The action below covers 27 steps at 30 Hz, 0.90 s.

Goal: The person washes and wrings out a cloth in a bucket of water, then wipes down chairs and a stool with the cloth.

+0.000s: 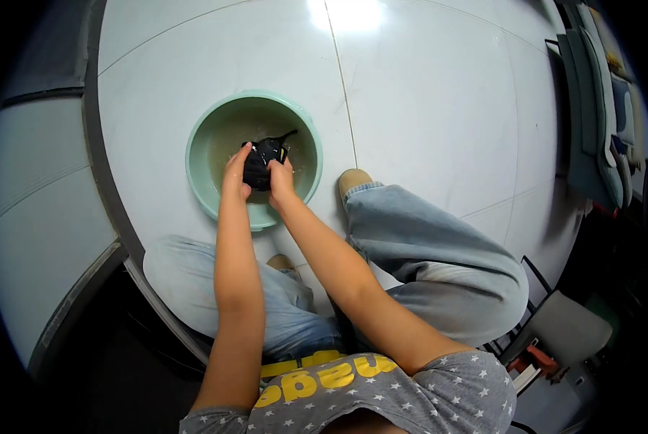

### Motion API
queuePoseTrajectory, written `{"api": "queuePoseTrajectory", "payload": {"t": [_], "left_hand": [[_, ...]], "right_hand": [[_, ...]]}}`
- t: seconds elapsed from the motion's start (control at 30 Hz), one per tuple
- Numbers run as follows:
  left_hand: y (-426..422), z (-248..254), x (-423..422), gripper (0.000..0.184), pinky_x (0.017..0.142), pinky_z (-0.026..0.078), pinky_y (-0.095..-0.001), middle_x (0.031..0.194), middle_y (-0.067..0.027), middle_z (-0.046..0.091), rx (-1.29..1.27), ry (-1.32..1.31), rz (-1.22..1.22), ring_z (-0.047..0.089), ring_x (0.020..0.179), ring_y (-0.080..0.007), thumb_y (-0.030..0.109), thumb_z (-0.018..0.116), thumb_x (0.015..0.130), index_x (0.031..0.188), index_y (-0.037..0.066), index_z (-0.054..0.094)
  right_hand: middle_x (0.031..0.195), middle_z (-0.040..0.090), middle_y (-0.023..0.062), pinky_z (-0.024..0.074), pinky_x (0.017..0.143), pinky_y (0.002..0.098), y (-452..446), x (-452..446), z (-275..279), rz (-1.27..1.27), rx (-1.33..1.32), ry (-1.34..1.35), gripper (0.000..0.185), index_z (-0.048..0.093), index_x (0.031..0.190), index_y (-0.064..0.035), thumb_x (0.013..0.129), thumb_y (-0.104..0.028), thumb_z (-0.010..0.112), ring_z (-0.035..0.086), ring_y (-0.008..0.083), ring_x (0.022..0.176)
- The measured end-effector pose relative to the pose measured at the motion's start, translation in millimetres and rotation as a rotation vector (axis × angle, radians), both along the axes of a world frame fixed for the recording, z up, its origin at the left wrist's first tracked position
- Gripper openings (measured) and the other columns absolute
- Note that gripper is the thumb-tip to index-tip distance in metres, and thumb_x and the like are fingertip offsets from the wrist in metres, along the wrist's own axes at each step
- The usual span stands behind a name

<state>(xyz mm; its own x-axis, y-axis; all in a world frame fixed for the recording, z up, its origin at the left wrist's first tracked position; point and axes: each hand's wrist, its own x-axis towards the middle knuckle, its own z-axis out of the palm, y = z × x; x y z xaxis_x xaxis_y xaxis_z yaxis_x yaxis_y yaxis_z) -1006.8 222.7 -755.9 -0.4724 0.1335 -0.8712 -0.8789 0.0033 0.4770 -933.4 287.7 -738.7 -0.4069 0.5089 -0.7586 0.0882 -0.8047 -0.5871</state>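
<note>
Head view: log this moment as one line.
left hand: holding black item | right hand: also holding it | place: green basin with cloudy water | submersion: unclear

No word or number can be read with certainty. The one clear piece of lettering stands on the grey T-shirt [439, 387], on the wearer's side of the green basin [199, 189] and well apart from it: a row of large yellow characters [336, 375] across the chest, bent by folds, whose word I cannot make out. Closer to the basin than that row, a yellow band [325, 357] shows on the folded cloth, too creased to read. Inside the basin, the black item [257, 172] bears a small yellowish patch, too small to tell whether it is a label.
</note>
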Motion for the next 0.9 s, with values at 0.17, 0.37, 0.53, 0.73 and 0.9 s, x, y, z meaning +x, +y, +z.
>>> {"api": "queuePoseTrajectory", "payload": {"t": [0.17, 0.37, 0.53, 0.73, 0.9], "left_hand": [[-6.7, 6.7, 12.6, 0.020, 0.072, 0.049, -0.0356, 0.091, -0.0095, 0.062, 0.282, -0.071, 0.138, 0.060, 0.081, -0.0205, 0.017, 0.061, 0.077, 0.091, 0.003, 0.058], [4.8, 20.6, 35.1, 0.013, 0.075, 0.050, -0.0365, 0.093, -0.0127, 0.060, 0.337, 0.301, 0.285, 0.060, 0.082, -0.0252, 0.002, 0.052, 0.077, 0.090, 0.002, 0.053], [14.5, 30.2, 38.0, 0.016, 0.074, 0.051, -0.0346, 0.092, -0.0133, 0.059, 0.321, 0.284, 0.300, 0.059, 0.082, -0.0238, 0.002, 0.056, 0.078, 0.094, 0.002, 0.051], [21.4, 24.5, 39.4, 0.015, 0.066, 0.049, -0.0305, 0.083, -0.0089, 0.057, 0.235, 0.223, 0.325, 0.056, 0.074, -0.0183, 0.016, 0.059, 0.083, 0.089, 0.002, 0.055], [13.6, -3.3, 39.3, 0.025, 0.059, 0.048, -0.0319, 0.074, -0.0055, 0.054, 0.187, 0.047, 0.435, 0.055, 0.065, -0.0179, 0.032, 0.058, 0.083, 0.079, 0.008, 0.053]], "right_hand": [[0.085, 0.057, 0.0053, 0.0426, 0.070, 0.0263, 12.2, -0.9, 12.6, 0.027, -0.148, 0.025, 0.028, 0.055, 0.097, -0.0015, 0.080, -0.023, 0.055, 0.054, 0.0144, 0.077], [0.106, 0.054, 0.0121, 0.0468, 0.075, 0.0346, 8.1, 8.4, -12.0, -0.045, -0.154, -0.145, 0.034, 0.049, 0.110, -0.0026, 0.082, -0.023, 0.052, 0.056, 0.0211, 0.088], [0.098, 0.057, 0.0127, 0.0469, 0.071, 0.0332, 18.8, 17.4, 0.9, -0.069, -0.263, 0.042, 0.030, 0.053, 0.105, -0.0014, 0.077, -0.008, 0.049, 0.056, 0.0209, 0.085], [0.068, 0.061, 0.0105, 0.0433, 0.057, 0.0329, 18.1, 5.9, 1.3, 0.011, 0.252, -0.310, 0.017, 0.062, 0.076, 0.0027, 0.066, -0.003, 0.050, 0.055, 0.0192, 0.059], [0.061, 0.058, 0.0138, 0.0430, 0.057, 0.0336, 17.3, 7.5, -8.5, 0.081, 0.324, -0.333, 0.015, 0.061, 0.070, 0.0041, 0.064, -0.005, 0.051, 0.054, 0.0218, 0.057]]}}
